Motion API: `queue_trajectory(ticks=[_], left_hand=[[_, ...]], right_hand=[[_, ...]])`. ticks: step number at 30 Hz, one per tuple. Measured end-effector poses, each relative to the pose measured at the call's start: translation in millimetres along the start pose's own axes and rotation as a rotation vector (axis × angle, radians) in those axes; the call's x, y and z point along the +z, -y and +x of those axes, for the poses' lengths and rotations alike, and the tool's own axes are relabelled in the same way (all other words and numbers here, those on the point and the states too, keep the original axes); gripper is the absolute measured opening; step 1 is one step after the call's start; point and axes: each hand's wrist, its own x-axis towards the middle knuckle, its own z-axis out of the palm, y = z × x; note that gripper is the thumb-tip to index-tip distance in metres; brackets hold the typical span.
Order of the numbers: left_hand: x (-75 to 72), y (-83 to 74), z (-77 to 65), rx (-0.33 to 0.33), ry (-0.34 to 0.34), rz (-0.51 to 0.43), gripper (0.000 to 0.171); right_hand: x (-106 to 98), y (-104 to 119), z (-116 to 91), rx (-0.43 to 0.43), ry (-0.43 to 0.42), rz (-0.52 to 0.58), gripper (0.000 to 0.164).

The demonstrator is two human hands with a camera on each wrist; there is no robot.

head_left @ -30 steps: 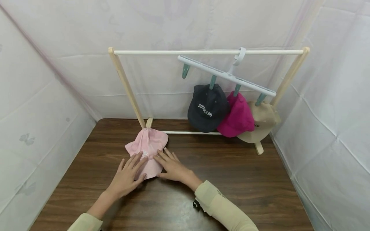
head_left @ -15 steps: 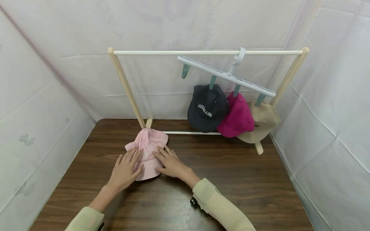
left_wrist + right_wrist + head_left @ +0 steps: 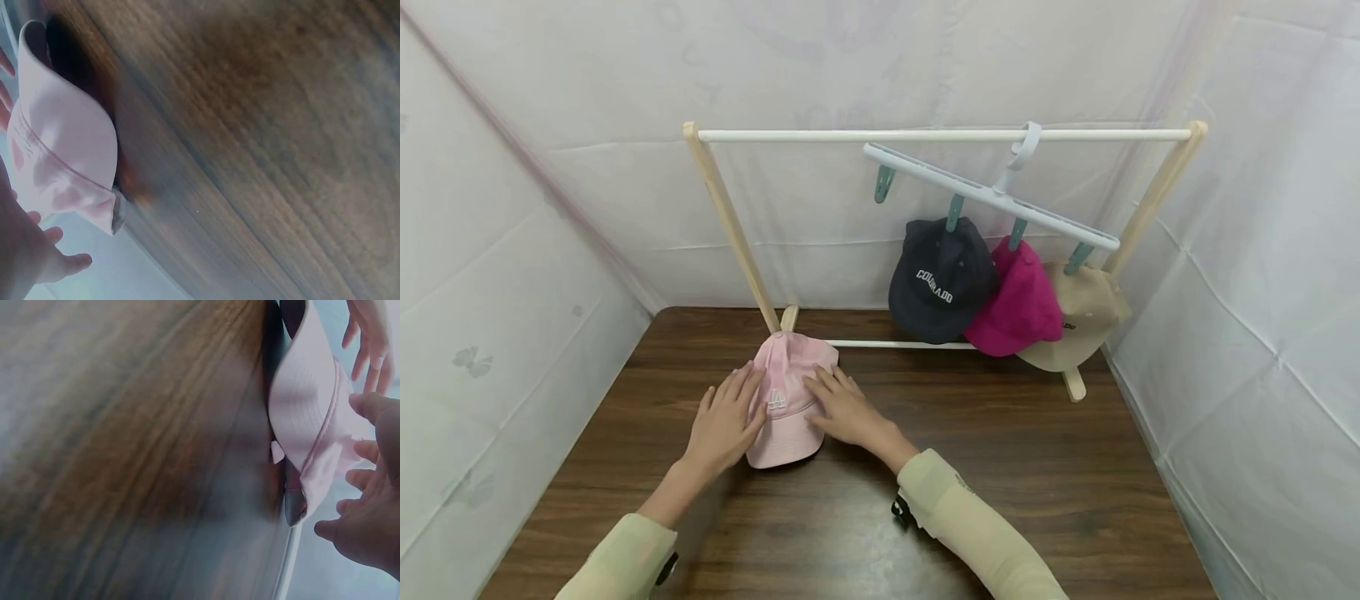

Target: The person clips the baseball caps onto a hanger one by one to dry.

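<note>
A pink baseball cap [image 3: 790,433] with a white LA mark lies on the wooden table [image 3: 880,533], its brim toward me. My left hand [image 3: 722,425] is at the cap's left side with fingers spread and fairly straight. On the opposite side, my right hand [image 3: 846,408] has its fingers spread over the cap's edge. In the left wrist view the cap [image 3: 75,131] sits beyond the hand [image 3: 31,244]. The right wrist view has the cap [image 3: 306,394] beside the right hand [image 3: 375,500]. Whether the fingertips touch the fabric is hard to tell.
Behind the cap stands a rack with a white top bar [image 3: 850,136]. A pale clip hanger [image 3: 955,185] hangs tilted from it, holding a dark Colorado cap [image 3: 936,283], a magenta cap [image 3: 1018,304] and a beige cap [image 3: 1078,325]. Its leftmost clip [image 3: 883,183] holds nothing.
Both hands have slid back from the brim toward the cap's sides and apart, uncovering the brim and the LA mark. The hanging caps have stayed put.
</note>
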Motion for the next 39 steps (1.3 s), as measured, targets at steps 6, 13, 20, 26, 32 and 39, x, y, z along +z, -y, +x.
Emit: queue_trajectory(ticks=[6,13,20,26,32,39], left_hand=[[1.3,1.7,10.1,-0.06,0.031,-0.028,0.055],[3.0,6.8,21.0,-0.105,0.015,-0.077,0.051],[2.3,8.2,29.1,-0.126,-0.013,-0.12,0.047],[3.6,9.2,40.6,-0.11,-0.053,-0.149,0.041],[10.2,13.8,49.7,-0.086,-0.076,-0.208,0.038],[15.5,16.6,58.4,-0.112,-0.06,-0.241,0.035]], right_hand=[[-1.0,-3.4,9.0,0.027,-0.024,0.011,0.06],[-4.0,-5.2,20.5,0.055,-0.072,0.074,0.057],[-6.3,-7.7,33.6,0.072,-0.072,0.1,0.056],[-8.2,-11.6,42.3,0.111,-0.066,0.131,0.055],[-7.4,-14.9,51.6,0.161,-0.051,0.185,0.056],[-6.9,-16.8,61.9,0.19,-0.063,0.168,0.055]])
